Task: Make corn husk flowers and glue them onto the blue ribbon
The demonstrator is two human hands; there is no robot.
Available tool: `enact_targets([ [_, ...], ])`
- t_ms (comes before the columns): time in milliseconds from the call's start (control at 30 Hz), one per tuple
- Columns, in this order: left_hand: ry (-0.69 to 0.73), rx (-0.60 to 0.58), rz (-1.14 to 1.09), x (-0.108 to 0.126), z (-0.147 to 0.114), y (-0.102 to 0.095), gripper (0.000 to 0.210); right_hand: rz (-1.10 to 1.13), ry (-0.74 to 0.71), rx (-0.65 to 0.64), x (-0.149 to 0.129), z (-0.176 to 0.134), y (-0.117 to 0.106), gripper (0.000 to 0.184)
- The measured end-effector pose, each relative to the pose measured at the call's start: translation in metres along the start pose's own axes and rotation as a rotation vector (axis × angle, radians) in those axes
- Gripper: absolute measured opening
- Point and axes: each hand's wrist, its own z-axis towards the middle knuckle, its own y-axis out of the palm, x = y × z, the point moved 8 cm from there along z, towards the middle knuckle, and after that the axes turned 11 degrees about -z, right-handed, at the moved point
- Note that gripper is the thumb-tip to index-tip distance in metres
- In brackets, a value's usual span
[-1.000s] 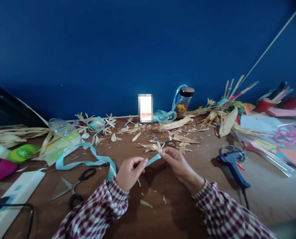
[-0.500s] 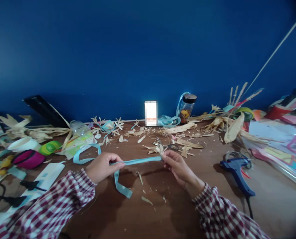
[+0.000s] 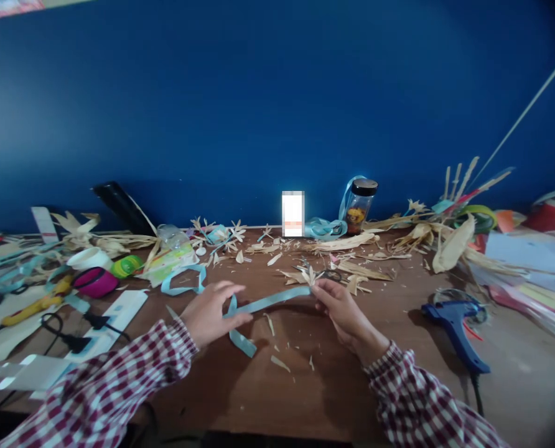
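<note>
Between finger and thumb, my right hand (image 3: 339,309) pinches a small pale flower (image 3: 310,274) that looks made of dried husk. From that pinch a light blue ribbon (image 3: 275,301) stretches left and sags slightly. My left hand (image 3: 213,312) has its thumb and fingers apart around the ribbon's other stretch, without gripping it. There the ribbon bends, and its loose end lies on the brown table (image 3: 277,404). Past the flower, scissors (image 3: 330,274) lie partly hidden among husk pieces.
On the right rests a blue glue gun (image 3: 457,330). A power strip (image 3: 119,320) with plugs, a yellow tool (image 3: 37,311) and a magenta item (image 3: 94,282) lie left. A black-lidded jar (image 3: 359,208), ribbon coils (image 3: 326,228) and husk strips line the blue wall.
My left hand has let go of the ribbon and spread its fingers. The ribbon, taut before, now sags a little. My right hand still pinches the flower. The camera view has shifted left.
</note>
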Motion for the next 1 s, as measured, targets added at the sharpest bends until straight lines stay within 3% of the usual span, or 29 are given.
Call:
enact_targets([
  [100,0.097,0.151,-0.049,0.031,0.006,-0.002,0.03,-0.011,0.011,-0.019,0.002,0.0,0.002,0.03],
  [200,0.175,0.079,-0.233,0.059,0.018,0.028,0.025,-0.033,0.001,-0.047,0.004,0.001,0.003,0.028],
  [267,0.173,0.0,-0.36,0.068,0.028,0.052,0.032,-0.041,-0.01,-0.076,0.004,0.001,0.004,0.028],
  [433,-0.051,-0.231,-0.631,0.062,0.048,0.099,0.036,-0.065,-0.026,-0.124,0.005,0.002,0.007,0.033],
  [600,-0.157,-0.223,-0.62,0.052,0.056,0.101,0.019,-0.063,-0.031,-0.111,0.003,0.001,0.008,0.034],
  [800,-0.236,-0.295,-0.613,0.044,0.057,0.106,0.021,-0.022,0.014,-0.086,0.007,0.003,0.005,0.033],
  [1000,-0.235,-0.278,-0.594,0.036,0.056,0.105,0.02,-0.069,0.001,-0.112,0.012,0.005,0.006,0.03],
])
